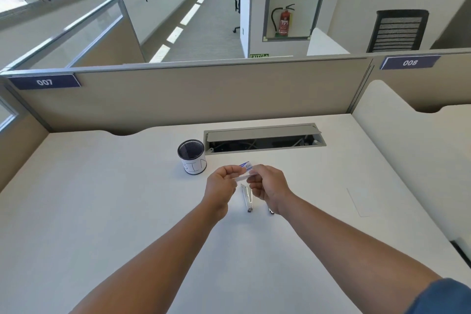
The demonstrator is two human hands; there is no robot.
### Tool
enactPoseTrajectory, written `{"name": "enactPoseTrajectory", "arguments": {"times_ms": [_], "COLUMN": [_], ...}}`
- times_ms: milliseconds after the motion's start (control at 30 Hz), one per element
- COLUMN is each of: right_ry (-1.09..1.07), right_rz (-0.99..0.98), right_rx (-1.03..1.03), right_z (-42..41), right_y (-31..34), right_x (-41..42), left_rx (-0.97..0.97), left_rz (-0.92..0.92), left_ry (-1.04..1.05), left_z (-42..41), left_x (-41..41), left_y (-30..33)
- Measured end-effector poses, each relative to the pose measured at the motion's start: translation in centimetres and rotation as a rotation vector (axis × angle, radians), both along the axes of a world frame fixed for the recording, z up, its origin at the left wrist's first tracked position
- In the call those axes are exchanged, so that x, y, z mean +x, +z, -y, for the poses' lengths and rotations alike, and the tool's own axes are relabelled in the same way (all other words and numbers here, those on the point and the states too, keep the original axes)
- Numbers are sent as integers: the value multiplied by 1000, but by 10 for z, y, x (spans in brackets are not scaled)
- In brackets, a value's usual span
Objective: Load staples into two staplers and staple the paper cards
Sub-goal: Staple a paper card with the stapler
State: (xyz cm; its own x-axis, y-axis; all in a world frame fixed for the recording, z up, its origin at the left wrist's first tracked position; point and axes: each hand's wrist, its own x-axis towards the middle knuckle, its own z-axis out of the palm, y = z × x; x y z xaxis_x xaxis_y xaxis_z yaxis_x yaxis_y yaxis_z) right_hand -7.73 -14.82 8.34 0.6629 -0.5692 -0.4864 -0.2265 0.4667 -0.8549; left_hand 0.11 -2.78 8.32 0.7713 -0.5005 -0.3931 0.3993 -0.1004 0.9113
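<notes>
Above the middle of the white desk [102,211], my left hand [221,181] and my right hand [265,183] meet. Together they hold a small staple box [246,165] with a blue end and a pale strip [242,178] drawn from it. My left hand pinches the strip's left end, my right hand grips the box. Below the hands a silver stapler [247,197] lies on the desk with its top swung up. A second stapler [271,211] shows only its tip under my right wrist. A pale paper card [358,202] lies flat to the right.
A black mesh cup [191,157] with a white label reading BIN stands behind my left hand. Behind it the desk's cable tray [265,139] has its lid raised. Beige partition walls [204,94] close off the back and the left.
</notes>
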Motion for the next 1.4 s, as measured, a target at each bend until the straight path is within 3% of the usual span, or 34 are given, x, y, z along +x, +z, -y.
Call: {"name": "enactPoseTrajectory", "arguments": {"times_ms": [267,867,1167,1400], "right_ry": [35,98,203,171], "right_rz": [-7,23,47,46], "right_rx": [-143,-279,-234,-210], "right_z": [-2,-6,-9,-5], "right_y": [9,-2,-13,-18], "right_x": [-4,3,20,23], "left_rx": [-226,-54,-147,-93], "left_rz": [-192,-138,-137,-164], "left_ry": [117,236,131,119], "left_z": [-11,-28,-26,-21], "left_x": [-1,9,24,33], "left_y": [11,-8,-16,-30]}}
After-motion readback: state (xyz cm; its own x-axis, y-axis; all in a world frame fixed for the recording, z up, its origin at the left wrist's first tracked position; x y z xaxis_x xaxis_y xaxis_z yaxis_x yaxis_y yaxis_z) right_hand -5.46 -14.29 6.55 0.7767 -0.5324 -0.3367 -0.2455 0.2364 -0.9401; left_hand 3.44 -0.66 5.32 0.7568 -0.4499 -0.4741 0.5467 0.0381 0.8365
